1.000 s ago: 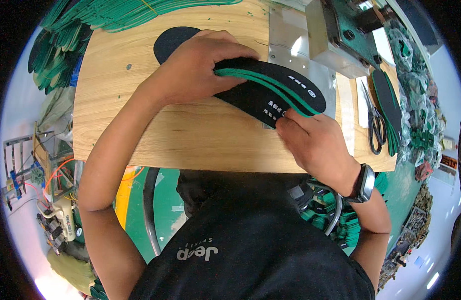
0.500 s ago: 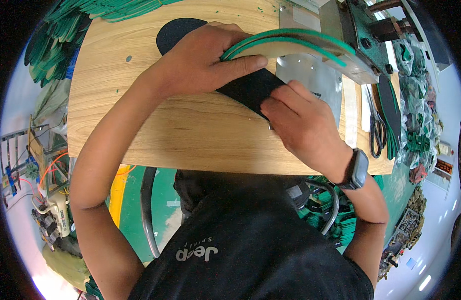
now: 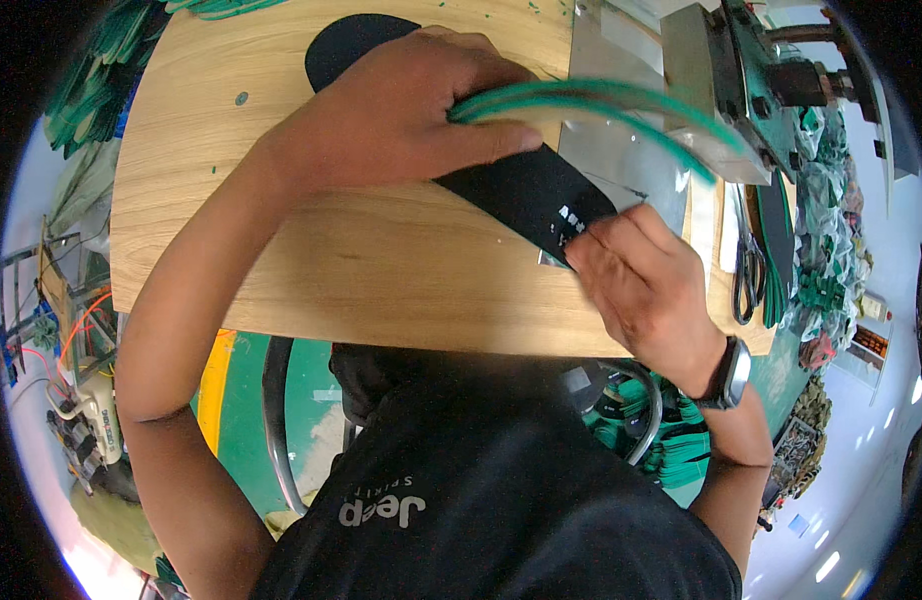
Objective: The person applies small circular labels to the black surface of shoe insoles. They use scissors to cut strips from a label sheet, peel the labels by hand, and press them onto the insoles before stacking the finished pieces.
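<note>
My left hand [image 3: 421,110] is closed around curved green-edged insoles [image 3: 601,100], which arch to the right toward the press and look smeared by motion. Under the same hand a black insole [image 3: 511,195] lies slantwise above the table; its rounded far end [image 3: 356,48] shows beyond my wrist. My right hand [image 3: 646,285], with a watch on the wrist, pinches the insole's near right end. Small white marks show on the black surface beside those fingertips. My left fingers are partly hidden behind the hand.
A metal press [image 3: 731,90] stands at the back right over a grey metal plate [image 3: 621,150] on the wooden table [image 3: 381,270]. Scissors [image 3: 749,270] and more insoles [image 3: 776,240] lie along the right edge. Stacked green-edged insoles [image 3: 96,90] are at the far left.
My right hand has shifted right and slightly nearer, and white marks now show on the black insole beside it. The curved insoles' free ends have swung right and lower. The whole view has shifted slightly.
</note>
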### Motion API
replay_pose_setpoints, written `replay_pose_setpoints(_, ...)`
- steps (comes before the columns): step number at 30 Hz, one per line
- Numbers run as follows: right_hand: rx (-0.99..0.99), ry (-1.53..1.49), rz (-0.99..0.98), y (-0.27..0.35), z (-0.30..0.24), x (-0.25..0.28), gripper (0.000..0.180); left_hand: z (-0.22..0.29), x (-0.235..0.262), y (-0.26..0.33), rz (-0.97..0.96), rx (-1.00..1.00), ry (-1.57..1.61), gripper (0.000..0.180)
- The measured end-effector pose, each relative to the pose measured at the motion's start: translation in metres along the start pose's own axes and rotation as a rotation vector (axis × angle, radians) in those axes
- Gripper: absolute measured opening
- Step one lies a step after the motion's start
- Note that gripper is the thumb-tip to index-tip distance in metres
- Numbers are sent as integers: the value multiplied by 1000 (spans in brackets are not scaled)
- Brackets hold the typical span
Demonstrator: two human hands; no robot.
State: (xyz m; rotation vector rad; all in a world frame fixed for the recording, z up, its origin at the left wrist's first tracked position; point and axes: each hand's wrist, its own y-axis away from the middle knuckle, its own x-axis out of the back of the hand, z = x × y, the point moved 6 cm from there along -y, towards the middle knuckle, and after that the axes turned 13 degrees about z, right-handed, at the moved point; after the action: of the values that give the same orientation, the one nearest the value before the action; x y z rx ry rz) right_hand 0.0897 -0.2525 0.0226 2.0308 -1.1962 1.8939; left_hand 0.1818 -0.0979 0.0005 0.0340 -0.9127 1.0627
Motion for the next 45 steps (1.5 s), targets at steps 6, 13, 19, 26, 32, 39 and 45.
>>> replay_pose_setpoints(6, -69, -23, 87, -20, 5, -8, 18, 2, -4, 2, 39, -131, -72, 53)
replay_pose_setpoints(13, -65, -17, -13, 9, -12, 18, 17, 1, -5, 3, 39, -57, -41, 55)
replay_pose_setpoints(19, -122, -99, 74, -7, -2, 1, 23, 4, -4, 3, 52, -92, -43, 54)
replay_pose_setpoints(26, -53, -51, 35, -9, -3, -1, 28, -2, -4, 2, 23, -54, -6, 56)
replay_pose_setpoints(32, -42, -1, -30, 8, -5, 4, 29, 2, -2, 7, 73, -119, -87, 57)
replay_pose_setpoints(39, -32, -8, 74, 2, -4, 1, 24, 1, -5, 5, 8, -83, -84, 58)
replay_pose_setpoints(45, -96, -20, 43, 21, -1, 14, 19, 2, -6, 7, 29, -60, -87, 62)
